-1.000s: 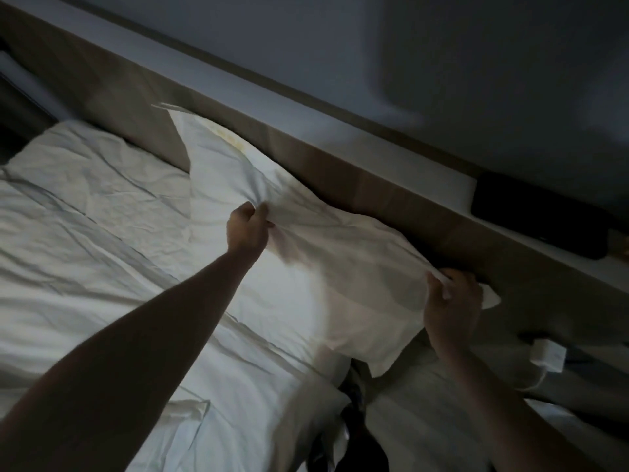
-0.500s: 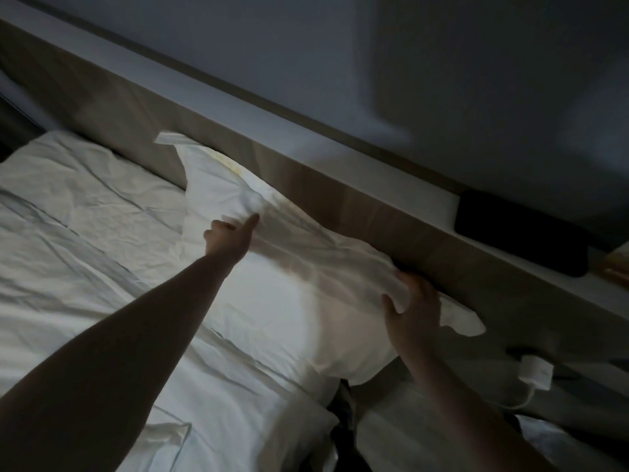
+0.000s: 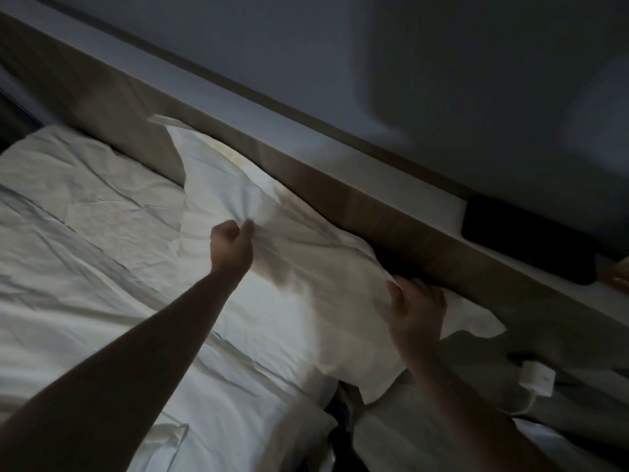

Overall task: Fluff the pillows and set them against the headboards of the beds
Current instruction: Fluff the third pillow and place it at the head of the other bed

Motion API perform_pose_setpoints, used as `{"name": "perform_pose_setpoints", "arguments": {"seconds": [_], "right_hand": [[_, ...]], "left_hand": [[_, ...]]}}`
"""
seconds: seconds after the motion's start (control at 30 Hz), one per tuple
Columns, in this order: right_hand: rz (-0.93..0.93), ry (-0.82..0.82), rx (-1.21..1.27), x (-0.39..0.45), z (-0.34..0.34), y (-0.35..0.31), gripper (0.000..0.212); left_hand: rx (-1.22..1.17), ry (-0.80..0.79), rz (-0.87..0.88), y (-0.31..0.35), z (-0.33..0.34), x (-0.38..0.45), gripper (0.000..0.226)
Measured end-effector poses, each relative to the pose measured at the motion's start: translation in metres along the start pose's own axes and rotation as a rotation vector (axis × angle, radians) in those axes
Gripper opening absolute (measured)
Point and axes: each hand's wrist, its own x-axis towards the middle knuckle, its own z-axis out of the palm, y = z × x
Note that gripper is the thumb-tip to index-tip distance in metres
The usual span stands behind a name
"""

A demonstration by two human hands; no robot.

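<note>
Head view — black box (image 3: 531,243) topping headboard (image 3: 374,206)

pillow (image 3: 289,301) | white, creased | leaning on wooden headboard (image 3: 391,212)

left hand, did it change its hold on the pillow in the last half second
Yes. The left hand was open with a finger pointing; now it is fisted, pinching the pillow below the headboard.

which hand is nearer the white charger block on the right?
Right. The right hand grips the pillow's edge by the headboard, just up-left of the charger block. The left hand pinches the pillow much farther left.
</note>
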Motion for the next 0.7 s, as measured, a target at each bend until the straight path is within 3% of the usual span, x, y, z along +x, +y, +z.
{"name": "perform_pose_setpoints", "arguments": {"seconds": [0.1, 0.17, 0.23, 0.3, 0.43, 0.53, 0.63, 0.7], "right_hand": [[0.129, -0.205, -0.096, -0.006, 0.01, 0.014, 0.025], [0.155, -0.251, -0.061, -0.008, 0.011, 0.014, 0.032], [0.112, -0.236, -0.015, -0.009, 0.012, 0.006, 0.038], [0.09, -0.261, -0.002, -0.011, 0.013, -0.001, 0.045], [0.082, -0.34, -0.049, -0.006, 0.018, -0.012, 0.05], [0.059, -0.364, -0.117, 0.012, 0.024, -0.02, 0.039], [0.108, -0.343, 0.007, 0.03, 0.025, -0.035, 0.019], [0.088, -0.287, 0.132, 0.034, 0.025, -0.05, 0.016]], "left_hand": [[0.305, -0.259, -0.048, 0.001, -0.004, 0.008, 0.036], [0.339, -0.216, -0.023, 0.008, -0.005, 0.012, 0.03], [0.223, -0.11, -0.012, 0.016, -0.006, 0.012, 0.055], [0.161, -0.127, -0.017, 0.02, -0.005, 0.01, 0.076], [0.461, -0.289, 0.106, 0.011, 0.001, 0.014, 0.095], [0.478, -0.251, 0.087, 0.011, 0.003, 0.014, 0.083], [0.349, -0.106, -0.126, 0.022, 0.002, 0.021, 0.056], [0.289, -0.197, -0.244, 0.028, 0.0, 0.026, 0.042]]}}
